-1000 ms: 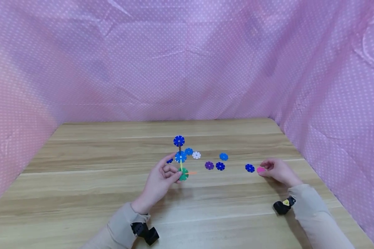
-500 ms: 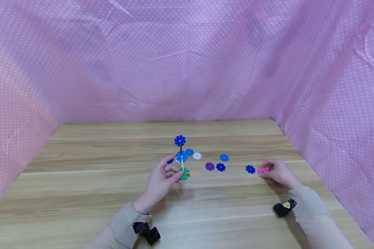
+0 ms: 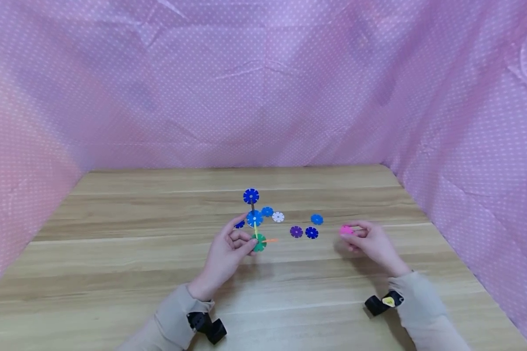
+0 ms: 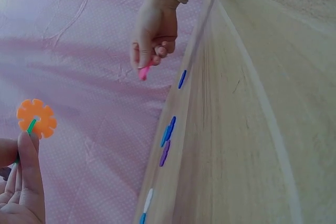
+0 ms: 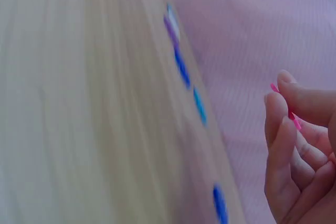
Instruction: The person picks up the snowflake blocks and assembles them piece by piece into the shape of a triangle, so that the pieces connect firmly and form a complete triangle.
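Note:
My left hand (image 3: 224, 256) pinches a chain of notched plastic discs by its green disc (image 3: 260, 243), holding it over the table. A dark blue disc (image 3: 251, 196) tops the chain, with a light blue disc (image 3: 254, 219) lower down. Brown and yellow discs between them show edge-on. The orange disc (image 4: 37, 119) is joined to the green one and faces the left wrist camera. Between thumb and fingers, my right hand (image 3: 373, 243) pinches a pink notched disc (image 3: 346, 230), raised off the table in the left wrist view. The discs are apart.
Loose discs lie on the wooden table (image 3: 290, 312): purple (image 3: 296, 231), dark blue (image 3: 312, 232), light blue (image 3: 317, 219) and white (image 3: 278, 217), among others. Another dark blue disc (image 4: 182, 79) lies below my right hand. Pink dotted cloth (image 3: 263, 97) surrounds the table.
My right hand has lifted the pink disc and carried it left, now covering the rightmost dark blue disc in the head view. The left hand has stayed nearly still.

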Tool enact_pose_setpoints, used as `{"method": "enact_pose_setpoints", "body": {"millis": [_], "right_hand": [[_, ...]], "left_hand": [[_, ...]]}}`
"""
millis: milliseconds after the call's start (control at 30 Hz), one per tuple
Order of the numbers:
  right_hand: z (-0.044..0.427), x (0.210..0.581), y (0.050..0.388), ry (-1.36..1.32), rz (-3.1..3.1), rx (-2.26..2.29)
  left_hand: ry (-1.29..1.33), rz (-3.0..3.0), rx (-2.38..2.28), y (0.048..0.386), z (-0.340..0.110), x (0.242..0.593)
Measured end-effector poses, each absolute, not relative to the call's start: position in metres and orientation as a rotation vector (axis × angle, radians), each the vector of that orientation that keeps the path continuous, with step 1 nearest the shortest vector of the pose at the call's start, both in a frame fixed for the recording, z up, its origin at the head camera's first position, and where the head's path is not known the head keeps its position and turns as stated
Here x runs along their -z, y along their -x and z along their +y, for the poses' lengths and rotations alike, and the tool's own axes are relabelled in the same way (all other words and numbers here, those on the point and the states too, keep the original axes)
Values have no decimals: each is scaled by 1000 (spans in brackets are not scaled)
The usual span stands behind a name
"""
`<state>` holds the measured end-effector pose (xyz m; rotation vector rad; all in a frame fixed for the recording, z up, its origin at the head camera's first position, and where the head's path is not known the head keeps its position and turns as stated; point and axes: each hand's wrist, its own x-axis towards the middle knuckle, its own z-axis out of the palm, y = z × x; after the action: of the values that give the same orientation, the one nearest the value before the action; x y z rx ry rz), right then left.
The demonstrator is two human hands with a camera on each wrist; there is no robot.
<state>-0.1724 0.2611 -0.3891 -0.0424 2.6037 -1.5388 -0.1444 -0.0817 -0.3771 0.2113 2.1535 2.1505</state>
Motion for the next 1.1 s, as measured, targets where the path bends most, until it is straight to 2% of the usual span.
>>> {"method": "enact_pose_setpoints", "body": {"millis": [267, 500, 1100], "right_hand": [[202, 374, 163, 244, 2498, 1664], [166, 369, 157, 279, 2353, 1735], [143, 370, 151, 296, 2311, 1894]], "left_hand": [[-183, 2162, -2187, 142, -79, 377], [-174, 2172, -2197, 141, -75, 378], [-243, 2171, -2221, 143, -68, 379]]}}
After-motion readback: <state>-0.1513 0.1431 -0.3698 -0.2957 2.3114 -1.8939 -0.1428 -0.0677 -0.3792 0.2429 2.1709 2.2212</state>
